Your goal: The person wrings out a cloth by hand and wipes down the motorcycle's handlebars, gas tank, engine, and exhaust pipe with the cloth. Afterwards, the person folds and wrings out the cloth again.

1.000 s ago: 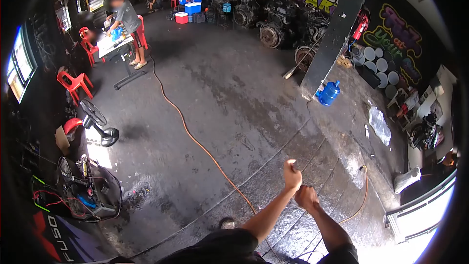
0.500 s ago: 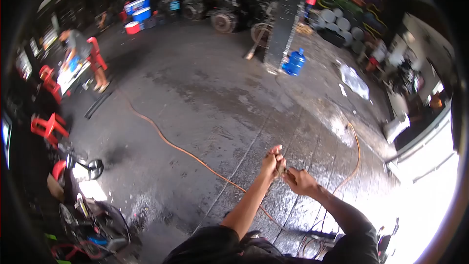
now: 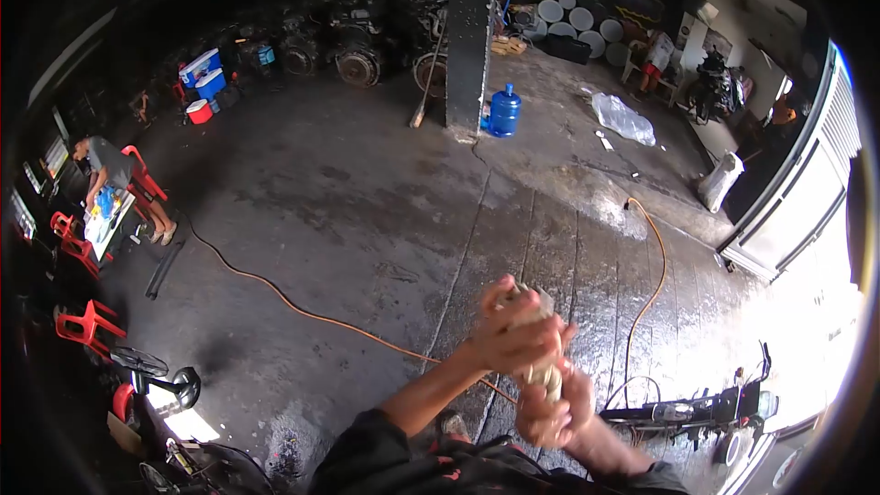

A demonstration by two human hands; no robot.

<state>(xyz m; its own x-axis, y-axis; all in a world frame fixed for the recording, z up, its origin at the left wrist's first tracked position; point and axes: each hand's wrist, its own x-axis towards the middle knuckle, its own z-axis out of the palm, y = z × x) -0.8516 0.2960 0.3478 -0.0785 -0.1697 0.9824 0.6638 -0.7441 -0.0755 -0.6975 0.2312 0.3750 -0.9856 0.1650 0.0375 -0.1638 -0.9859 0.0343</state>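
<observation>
Red plastic chairs [image 3: 89, 321] stand along the left edge, and beyond them a person in a grey shirt [image 3: 114, 165] leans over a white table [image 3: 101, 236]. Below the chairs is a black pedestal fan [image 3: 187, 387]; farther back, blue-and-white coolers [image 3: 201, 67] sit stacked beside dark engines [image 3: 357, 66]. An orange cord [image 3: 261, 278] winds over the stained concrete floor [image 3: 312, 211] and passes behind the forearms.

At the middle, the left hand [image 3: 521, 339] is wrapped round the upper part of a pale, crumpled bundle [image 3: 543, 376], its fingers bent over it. Blur hides whether this is cloth or a pair of gloves. Just below, the right hand [image 3: 550, 417] is closed about the bundle's lower part. Half a second ago only a small bit of something showed between the hands; now they look larger, and much more of the bundle is exposed. That suggests both hands are now working the bundle itself, rather than merely meeting.

The view has also swung right. Past the dark pillar [image 3: 469, 46] and blue water jug [image 3: 504, 110], clear plastic sheeting [image 3: 625, 119] lies on the floor, and a black wheeled machine [image 3: 674, 412] now shows at lower right.
</observation>
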